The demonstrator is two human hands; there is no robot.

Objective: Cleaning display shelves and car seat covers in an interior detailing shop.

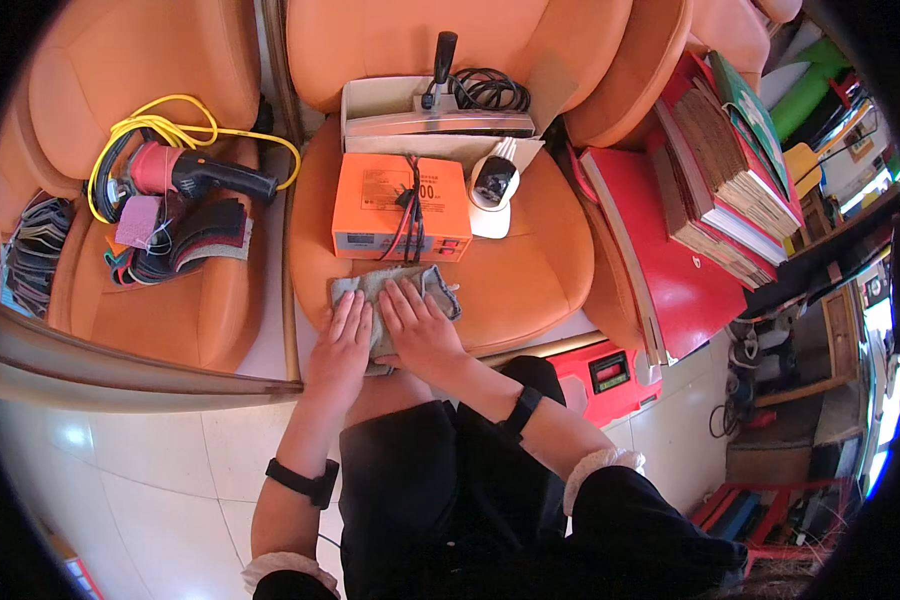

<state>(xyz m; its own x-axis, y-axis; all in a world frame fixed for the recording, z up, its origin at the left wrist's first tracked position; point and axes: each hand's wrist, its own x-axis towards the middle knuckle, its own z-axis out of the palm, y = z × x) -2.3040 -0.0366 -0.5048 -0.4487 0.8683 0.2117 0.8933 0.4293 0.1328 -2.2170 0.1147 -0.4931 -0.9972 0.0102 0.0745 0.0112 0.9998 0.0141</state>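
A folded grey cloth [379,291] with a dark stitched edge lies at the front of an orange padded seat [525,281], its near part by my bare knee. My left hand [342,337] rests flat on the cloth's left side. Beside it, my right hand [420,330] is spread over the middle, palm down. Neither hand visibly grips the cloth; their undersides are hidden. Just beyond the cloth stands an orange battery charger [397,199] with its cables bundled on top. A white power strip or adapter [493,214] with a black top leans next to the charger.
Behind the charger, an open cardboard box [360,105] holds a bag sealer-like device [439,120] with a black handle. On the left seat lie a red-black angle polisher [187,171] and fabric swatches [214,236]. Thick red binders [667,240] stand right; a red plastic case [607,382] sits below.
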